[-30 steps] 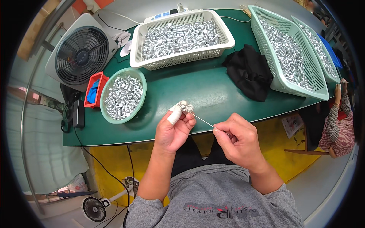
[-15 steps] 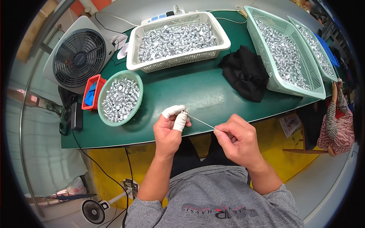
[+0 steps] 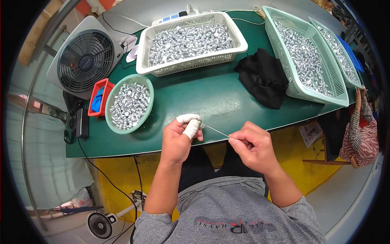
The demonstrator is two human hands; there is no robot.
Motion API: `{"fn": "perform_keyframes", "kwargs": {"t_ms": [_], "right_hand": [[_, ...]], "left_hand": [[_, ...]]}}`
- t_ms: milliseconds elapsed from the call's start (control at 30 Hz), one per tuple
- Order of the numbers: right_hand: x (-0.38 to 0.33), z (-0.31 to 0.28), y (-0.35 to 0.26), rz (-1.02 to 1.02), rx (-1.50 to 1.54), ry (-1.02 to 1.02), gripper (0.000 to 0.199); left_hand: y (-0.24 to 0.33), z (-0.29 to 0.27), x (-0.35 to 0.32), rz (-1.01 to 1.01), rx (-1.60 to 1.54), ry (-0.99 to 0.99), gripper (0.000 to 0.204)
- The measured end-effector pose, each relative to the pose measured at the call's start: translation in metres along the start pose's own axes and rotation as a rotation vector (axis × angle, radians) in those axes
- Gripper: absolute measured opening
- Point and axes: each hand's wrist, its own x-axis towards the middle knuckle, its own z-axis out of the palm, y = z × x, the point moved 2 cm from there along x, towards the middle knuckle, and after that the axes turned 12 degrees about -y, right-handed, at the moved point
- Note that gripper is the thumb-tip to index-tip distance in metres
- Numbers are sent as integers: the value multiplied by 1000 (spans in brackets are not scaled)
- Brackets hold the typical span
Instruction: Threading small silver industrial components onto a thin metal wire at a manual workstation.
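Observation:
My left hand point(image 3: 177, 141), with white tape wrapped round its thumb and index finger, pinches a small silvery metal part point(image 3: 200, 121) above the front edge of the green table. Most of that part is hidden by the taped fingertips. A thin straight metal rod point(image 3: 216, 129) runs from it down to my right hand point(image 3: 254, 147), whose thumb and curled fingers grip the other end. Whether the rod's tip is inside the part or only against it I cannot tell. Left of my hands, a round light green bowl point(image 3: 150, 99) holds many small silvery metal pieces.
A white basket point(image 3: 195, 64) of similar pieces stands at the back, light green baskets point(image 3: 291, 75) at the right. Black cloth point(image 3: 262, 77) lies between. At left are a red box point(image 3: 106, 92), a black adapter point(image 3: 82, 124) and a fan point(image 3: 85, 61). Another person point(image 3: 359, 136) is far right.
My left hand has tilted slightly and its taped fingers have dipped a little. The right hand keeps its hold on the rod, almost unmoved.

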Motion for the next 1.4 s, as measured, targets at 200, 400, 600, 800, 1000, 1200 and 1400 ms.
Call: {"fn": "perform_keyframes", "kwargs": {"t_ms": [200,400,600,800,1000,1200,1400], "right_hand": [[5,-6,9,106,282,-104,2],[6,-19,23,105,408,-199,3],[-3,12,4,-12,18,-1,5],[-4,3,2,-11,51,8,6],[-2,-3,15,71,274,-70,4],[-1,-9,9,-9,39,-77,3],[-3,-7,21,109,366,-141,3]], "left_hand": [[4,3,-1,29,-150,8,15],[15,-4,-1,26,159,-143,16],[8,10,-3,52,421,82,17],[5,2,-3,38,-100,-44,16],[6,6,-3,99,-9,-63,15],[10,-1,-6,88,308,-90,14],[10,8,-5,56,-4,-103,13]]}}
